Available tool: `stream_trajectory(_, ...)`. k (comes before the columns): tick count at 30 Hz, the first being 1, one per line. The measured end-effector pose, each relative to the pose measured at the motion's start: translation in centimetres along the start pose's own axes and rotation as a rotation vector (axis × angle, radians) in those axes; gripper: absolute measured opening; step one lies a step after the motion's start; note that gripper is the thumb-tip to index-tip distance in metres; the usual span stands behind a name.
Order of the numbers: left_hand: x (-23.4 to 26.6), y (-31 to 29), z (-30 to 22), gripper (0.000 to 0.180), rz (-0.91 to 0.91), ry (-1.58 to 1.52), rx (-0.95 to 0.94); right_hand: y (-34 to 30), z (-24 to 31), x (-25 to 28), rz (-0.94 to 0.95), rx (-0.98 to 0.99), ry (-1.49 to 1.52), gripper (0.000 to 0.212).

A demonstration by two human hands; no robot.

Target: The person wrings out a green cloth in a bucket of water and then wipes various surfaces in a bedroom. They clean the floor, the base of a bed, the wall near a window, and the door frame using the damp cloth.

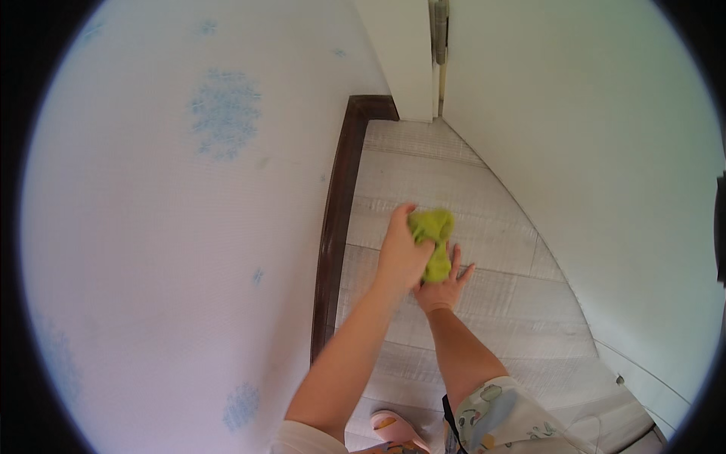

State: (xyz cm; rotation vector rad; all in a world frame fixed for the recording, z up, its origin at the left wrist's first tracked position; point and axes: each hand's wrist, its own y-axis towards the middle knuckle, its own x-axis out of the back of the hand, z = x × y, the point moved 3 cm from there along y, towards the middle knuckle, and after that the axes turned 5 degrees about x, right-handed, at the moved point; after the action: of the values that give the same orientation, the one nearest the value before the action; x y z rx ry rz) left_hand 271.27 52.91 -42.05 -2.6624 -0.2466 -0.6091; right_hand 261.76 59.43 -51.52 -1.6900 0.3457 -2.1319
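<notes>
A crumpled lime-green cloth (433, 225) is bunched in my left hand (402, 256), whose fingers are closed round it. The lower end of the cloth hangs down in front of my right hand (440, 293). That hand has its fingers spread, and the cloth hides part of its palm and thumb side. Whether the right palm touches the cloth I cannot tell. Both hands are close together over the wood-look floor (499, 303), slightly smeared by motion.
At left rises a white wall (151, 227) with blue snowflake-like patches, edged by a dark brown baseboard (337, 204). A pale door (590, 151) with a metal hinge (440, 30) stands at right. Below, a pink slipper (397, 429) is on the floor.
</notes>
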Motion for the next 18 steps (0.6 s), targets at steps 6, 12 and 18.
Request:
stream_trajectory(6, 3.0, -10.4, 1.4, 0.04, 0.053, -0.549, 0.371, -0.2, -1.2, -0.8, -0.118, 0.07, 0.012, 0.06)
stream_trajectory(12, 5.2, -11.8, -0.6, 0.044, -0.071, -0.169, 0.303, -7.0, 2.2, 8.1, 0.141, 0.197, 1.743, 0.052)
stream_trajectory(18, 7.8, -13.9, -6.5, 0.048, -0.35, -0.288, -0.098, -4.3, 7.7, 23.7, -0.074, 0.055, 1.023, 0.027)
